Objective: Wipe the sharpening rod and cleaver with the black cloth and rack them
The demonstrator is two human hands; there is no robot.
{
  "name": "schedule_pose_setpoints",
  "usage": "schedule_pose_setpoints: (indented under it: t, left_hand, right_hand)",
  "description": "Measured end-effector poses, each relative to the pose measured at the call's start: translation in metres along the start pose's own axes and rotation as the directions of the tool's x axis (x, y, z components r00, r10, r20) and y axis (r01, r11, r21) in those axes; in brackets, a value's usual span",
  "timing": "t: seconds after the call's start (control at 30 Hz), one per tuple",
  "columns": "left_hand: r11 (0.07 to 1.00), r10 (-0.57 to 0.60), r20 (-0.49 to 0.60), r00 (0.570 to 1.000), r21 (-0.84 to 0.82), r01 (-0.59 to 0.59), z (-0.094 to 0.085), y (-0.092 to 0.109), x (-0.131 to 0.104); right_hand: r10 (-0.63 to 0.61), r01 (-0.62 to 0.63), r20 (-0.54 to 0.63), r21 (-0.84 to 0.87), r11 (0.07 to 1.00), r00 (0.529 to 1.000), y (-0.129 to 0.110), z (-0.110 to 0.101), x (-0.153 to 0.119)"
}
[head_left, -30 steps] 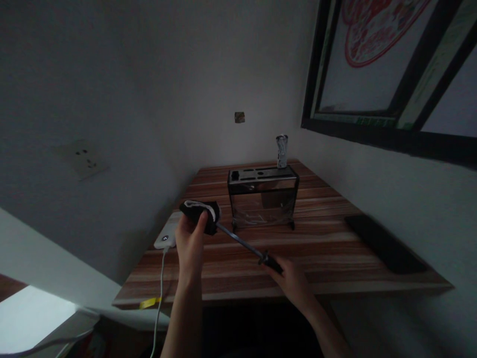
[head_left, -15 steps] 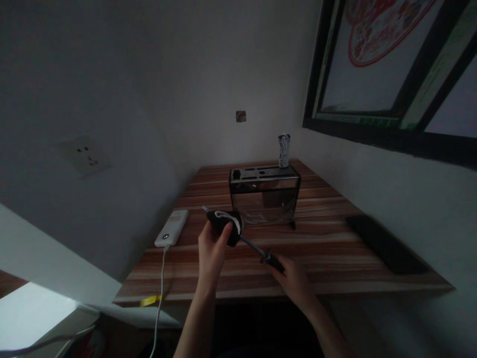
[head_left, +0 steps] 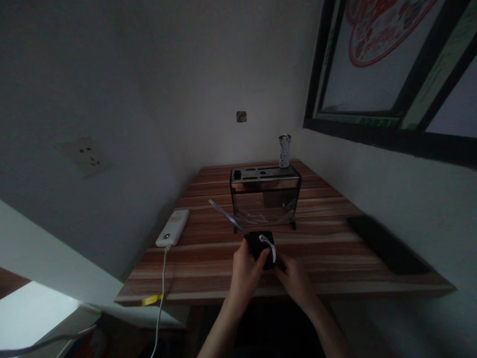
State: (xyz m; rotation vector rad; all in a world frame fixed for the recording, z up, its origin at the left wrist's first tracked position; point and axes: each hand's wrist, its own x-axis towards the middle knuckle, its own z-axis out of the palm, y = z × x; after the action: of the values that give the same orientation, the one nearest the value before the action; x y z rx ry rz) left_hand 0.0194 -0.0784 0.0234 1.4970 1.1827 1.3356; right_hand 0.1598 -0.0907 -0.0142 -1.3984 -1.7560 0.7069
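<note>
My left hand [head_left: 246, 271] is closed around a black cloth [head_left: 261, 243] with a white strip on it. The cloth is wrapped about the lower part of a sharpening steel [head_left: 228, 216], a slim metal rod whose bare end points up and to the left. Behind the cloth, my right hand [head_left: 292, 278] grips the dark handle, which is mostly hidden. Both hands are close together above the front of the table. Just beyond them stands a see-through knife block [head_left: 266, 199] with a slotted metal top.
The wood-grain table [head_left: 208, 271] meets walls at the back and sides. A white power bank [head_left: 173, 227] with a cable [head_left: 161, 298] lies at left, near yellow tape [head_left: 151, 300]. A dark flat object [head_left: 385, 246] lies at right. Behind the block stands a patterned can-like object [head_left: 284, 150].
My left hand has slid the cloth down the rod, right and toward me, up against my right hand. More of the rod's far end is bare. My right hand has barely moved.
</note>
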Motion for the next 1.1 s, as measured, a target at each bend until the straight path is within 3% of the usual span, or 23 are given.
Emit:
schedule_pose_setpoints:
  t: [0.57,1.1]
  left_hand:
    - [0.995,-0.025,-0.023,0.999,-0.092,0.023,0.0043,-0.0061,-0.005]
    - [0.999,-0.003,-0.085,0.996,-0.042,-0.001,-0.003,-0.0011,-0.0036]
  right_hand:
    - [-0.014,0.014,0.003,-0.004,1.0,1.0,-0.0029,-0.0003,-0.001]
    - [-0.015,0.015,0.014,-0.009,1.0,1.0,-0.0065,-0.0008,-0.0025]
